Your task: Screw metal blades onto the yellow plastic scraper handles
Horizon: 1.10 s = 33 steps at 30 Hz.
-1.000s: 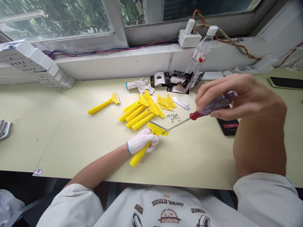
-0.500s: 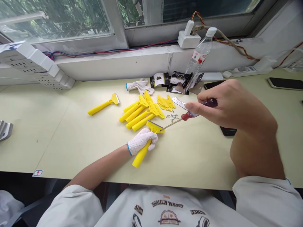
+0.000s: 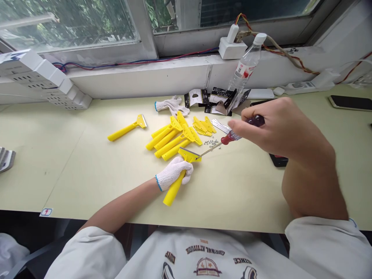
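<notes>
In a white knit glove with a blue cuff, my left hand [image 3: 175, 172] is wrapped round the handle of a yellow scraper [image 3: 173, 192]. A metal blade edge shows along the scraper's head. My bare right hand [image 3: 279, 128] grips a screwdriver [image 3: 229, 137] with a red and clear handle. Its tip meets the right end of the scraper's head. Just beyond lie several yellow scraper handles [image 3: 168, 141], loose yellow plates [image 3: 203, 126], small screws and nuts [image 3: 210, 143] and thin blades [image 3: 220, 126].
A scraper with a blade [image 3: 124, 130] lies to the left. Behind are a spare glove [image 3: 171, 104], black-and-white packaging cards [image 3: 196, 97] and a water bottle [image 3: 245, 66]. A phone [image 3: 350, 102] lies at the right; white boxes [image 3: 43, 79] stand at the far left.
My right hand and the screwdriver have shifted slightly left, with the tip still at the scraper's head. The scraper has tilted a little in my left hand.
</notes>
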{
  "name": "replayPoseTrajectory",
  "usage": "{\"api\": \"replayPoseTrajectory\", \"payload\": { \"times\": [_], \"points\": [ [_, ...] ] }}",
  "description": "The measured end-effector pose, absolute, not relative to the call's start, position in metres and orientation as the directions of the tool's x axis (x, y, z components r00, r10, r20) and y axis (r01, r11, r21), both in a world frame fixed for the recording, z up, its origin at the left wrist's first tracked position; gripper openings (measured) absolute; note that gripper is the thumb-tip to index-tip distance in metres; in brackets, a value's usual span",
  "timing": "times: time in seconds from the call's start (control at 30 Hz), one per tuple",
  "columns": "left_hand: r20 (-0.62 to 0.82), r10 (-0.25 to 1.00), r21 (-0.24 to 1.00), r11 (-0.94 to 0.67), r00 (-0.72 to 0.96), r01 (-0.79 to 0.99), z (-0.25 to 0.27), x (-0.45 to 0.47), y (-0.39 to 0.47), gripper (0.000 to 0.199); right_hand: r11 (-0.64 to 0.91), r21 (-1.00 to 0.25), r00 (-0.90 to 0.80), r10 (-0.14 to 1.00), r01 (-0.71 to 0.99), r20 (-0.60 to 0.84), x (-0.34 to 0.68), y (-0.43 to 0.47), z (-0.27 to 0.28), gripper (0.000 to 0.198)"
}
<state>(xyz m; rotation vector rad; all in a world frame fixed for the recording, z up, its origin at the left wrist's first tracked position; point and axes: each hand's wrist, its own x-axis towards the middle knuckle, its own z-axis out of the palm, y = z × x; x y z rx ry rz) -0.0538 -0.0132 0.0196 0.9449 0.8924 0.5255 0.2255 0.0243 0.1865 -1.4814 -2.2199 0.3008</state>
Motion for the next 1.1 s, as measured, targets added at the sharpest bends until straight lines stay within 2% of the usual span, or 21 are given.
{"api": "replayPoseTrajectory", "payload": {
  "times": [0.1, 0.2, 0.43, 0.67, 0.77, 0.83, 0.9, 1.0, 1.07, 1.1],
  "points": [
    [-0.426, 0.716, 0.863, 0.505, 0.553, 0.011, 0.018, -0.055, -0.013, 0.024, 0.478, -0.414, -0.440, 0.877, 0.775, 0.190, 0.233, 0.024, 0.191, 0.050],
    [-0.429, 0.711, 0.863, 0.505, 0.557, 0.019, 0.018, -0.055, -0.012, 0.025, 0.540, -0.413, -0.540, 0.832, 0.733, 0.128, 0.243, 0.026, 0.195, 0.044],
    [-0.418, 0.733, 0.860, 0.510, 0.537, -0.028, 0.016, -0.055, -0.012, 0.023, 0.578, -0.294, -0.578, 0.811, 0.761, 0.095, 0.263, 0.031, 0.197, 0.036],
    [-0.440, 0.720, 0.843, 0.537, 0.536, -0.028, 0.014, -0.056, -0.012, 0.022, 0.741, -0.404, -0.751, 0.637, 0.536, 0.171, 0.262, 0.033, 0.196, 0.009],
    [-0.435, 0.721, 0.842, 0.537, 0.540, -0.039, 0.012, -0.057, -0.010, 0.021, 0.762, -0.490, -0.798, 0.569, 0.422, 0.198, 0.259, 0.033, 0.191, 0.015],
    [-0.441, 0.717, 0.841, 0.540, 0.540, -0.030, 0.013, -0.057, -0.010, 0.021, 0.731, -0.539, -0.783, 0.591, 0.419, 0.194, 0.255, 0.034, 0.188, 0.012],
    [-0.451, 0.713, 0.836, 0.548, 0.537, -0.025, 0.015, -0.056, -0.010, 0.021, 0.668, -0.520, -0.702, 0.692, 0.533, 0.169, 0.250, 0.033, 0.184, 0.015],
    [-0.459, 0.708, 0.833, 0.553, 0.537, -0.017, 0.019, -0.055, -0.010, 0.021, 0.513, -0.342, -0.467, 0.859, 0.788, 0.212, 0.242, 0.031, 0.181, 0.039],
    [-0.465, 0.705, 0.832, 0.555, 0.536, -0.009, 0.021, -0.055, -0.010, 0.020, 0.455, -0.243, -0.399, 0.883, 0.857, 0.249, 0.240, 0.031, 0.181, 0.047],
    [-0.468, 0.702, 0.831, 0.557, 0.537, -0.004, 0.021, -0.055, -0.010, 0.020, 0.471, -0.234, -0.419, 0.876, 0.851, 0.240, 0.241, 0.031, 0.182, 0.046]
  ]
}}
